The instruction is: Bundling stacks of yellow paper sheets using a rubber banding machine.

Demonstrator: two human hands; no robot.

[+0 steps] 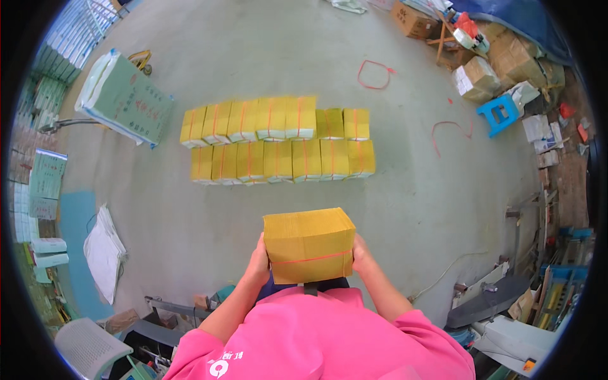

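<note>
A thick bundle of yellow paper [309, 237], with a red string around it, is held in front of my body. My left hand [258, 261] presses on its left side and my right hand [360, 252] on its right side. The fingertips of both hands are hidden behind or under the bundle. Beyond it, similar tied yellow bundles stand on the floor in two long rows, a far row [271, 119] and a near row [277, 159]. Pale sheets show at the lower edges of several of them.
Grey concrete floor [405, 183] surrounds the rows. A large green wrapped stack [130, 98] stands at the far left, with a white sack [104, 253] nearer. On the right are a blue stool [498, 115], cardboard boxes [516, 60] and loose red string [375, 75]. A grey chair [92, 347] is at lower left.
</note>
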